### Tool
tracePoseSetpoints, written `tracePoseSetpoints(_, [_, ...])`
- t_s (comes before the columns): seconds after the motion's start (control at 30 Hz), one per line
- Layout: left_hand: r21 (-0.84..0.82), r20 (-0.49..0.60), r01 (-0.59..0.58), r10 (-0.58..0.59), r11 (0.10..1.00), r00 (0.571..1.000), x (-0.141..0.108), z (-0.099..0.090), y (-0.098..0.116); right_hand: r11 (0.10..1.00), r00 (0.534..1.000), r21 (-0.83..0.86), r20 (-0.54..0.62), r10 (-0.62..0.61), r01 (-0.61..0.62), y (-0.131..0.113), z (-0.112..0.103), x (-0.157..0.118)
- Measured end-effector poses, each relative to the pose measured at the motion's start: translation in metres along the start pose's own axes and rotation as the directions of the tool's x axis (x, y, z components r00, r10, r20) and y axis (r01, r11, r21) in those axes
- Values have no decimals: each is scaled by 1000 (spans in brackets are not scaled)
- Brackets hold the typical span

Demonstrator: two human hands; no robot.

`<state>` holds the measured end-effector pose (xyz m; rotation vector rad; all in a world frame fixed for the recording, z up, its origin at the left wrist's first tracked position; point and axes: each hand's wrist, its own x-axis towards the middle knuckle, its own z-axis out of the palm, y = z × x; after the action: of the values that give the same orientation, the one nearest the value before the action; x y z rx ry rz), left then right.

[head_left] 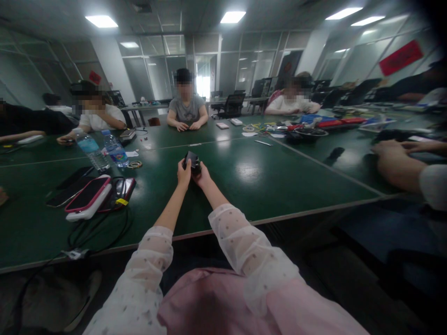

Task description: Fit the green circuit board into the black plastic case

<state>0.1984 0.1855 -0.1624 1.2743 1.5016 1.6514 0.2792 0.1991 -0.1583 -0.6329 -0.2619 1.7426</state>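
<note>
Our left hand (pixel 183 174) and right hand (pixel 204 176) close narrowly around a small black object (pixel 192 161), right of the upright blue-labelled bottle (pixel 116 149): grasping is done, while we cannot tell what handling, if any, is left.

Extending left forearm (pixel 172 204) and right forearm (pixel 213 193) forward, angling both inward into V. Holding left hand (pixel 183 173) and right hand (pixel 203 175) close together at far end. Curling both inward, gripping two-handed. Pointing left thumb (pixel 189 165) forward, away from torso (pixel 206 298).
</note>
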Motion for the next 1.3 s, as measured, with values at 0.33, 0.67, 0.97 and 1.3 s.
tracePoseSetpoints(0.33, [108,3,-7,7,994,1000,-7,-3,8,989,994,-103,31,-105,108,5,4,-3])
tracePoseSetpoints(0.67, [283,65,-110,96,953,993,-13,-6,16,981,991,-147,57,-120,127,1,5,-12])
tracePoseSetpoints(0.97, [302,85,-179,160,937,983,-21,-7,25,988,996,-128,31,-85,88,0,6,-13])
tracePoseSetpoints(1.3, [203,69,-192,181,960,981,-22,-5,27,995,999,-95,22,-27,29,-1,3,-8])
